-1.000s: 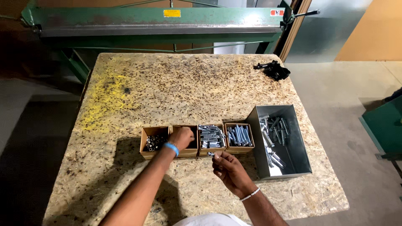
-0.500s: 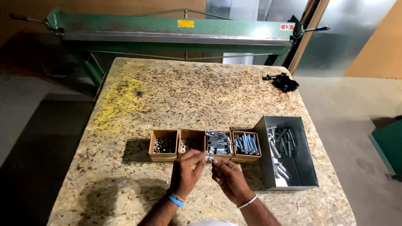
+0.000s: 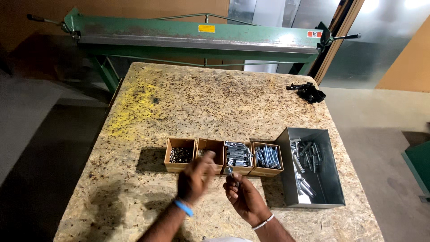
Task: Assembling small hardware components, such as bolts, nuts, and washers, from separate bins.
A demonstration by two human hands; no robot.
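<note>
Here the right hand [image 3: 244,197] pinches a small metal bolt [image 3: 230,170] upright between its fingertips, just in front of the row of four cardboard boxes [image 3: 224,157] near the worktop's [image 3: 215,103] front edge. The left hand [image 3: 195,179] is blurred, its fingers loosely curled beside the bolt over the second box; I cannot tell whether it grips anything. A grey metal bin [image 3: 329,188] of bolts stands by the right edge. A black tool [image 3: 309,92] lies at the far right corner.

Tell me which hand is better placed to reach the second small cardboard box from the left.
Probably the left hand: it hovers at the second small cardboard box, while the right hand holds a small silver bolt.
</note>
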